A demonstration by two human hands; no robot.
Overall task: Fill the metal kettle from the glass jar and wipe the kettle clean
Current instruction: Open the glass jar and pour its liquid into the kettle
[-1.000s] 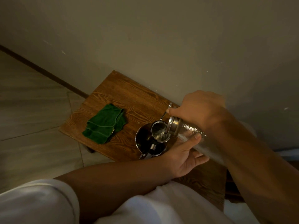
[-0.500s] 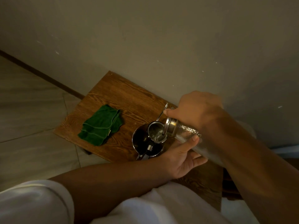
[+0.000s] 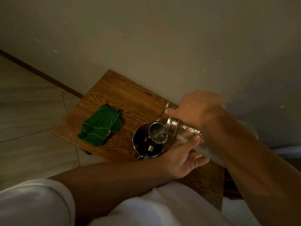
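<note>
The glass jar [image 3: 187, 132] was tipped right over, its long axis running from the right forearm down to the metal kettle [image 3: 149, 141], metal-collared mouth pointing left at the kettle's open top. The right hand [image 3: 195, 110] clamped its fingers over the jar's neck from above; the left hand [image 3: 182, 154] cupped it from below, thumb pressed on the glass. The kettle stood upright on the wooden counter [image 3: 123, 95], and left of the kettle lay the folded green cloth [image 3: 101, 125], well apart.
</note>
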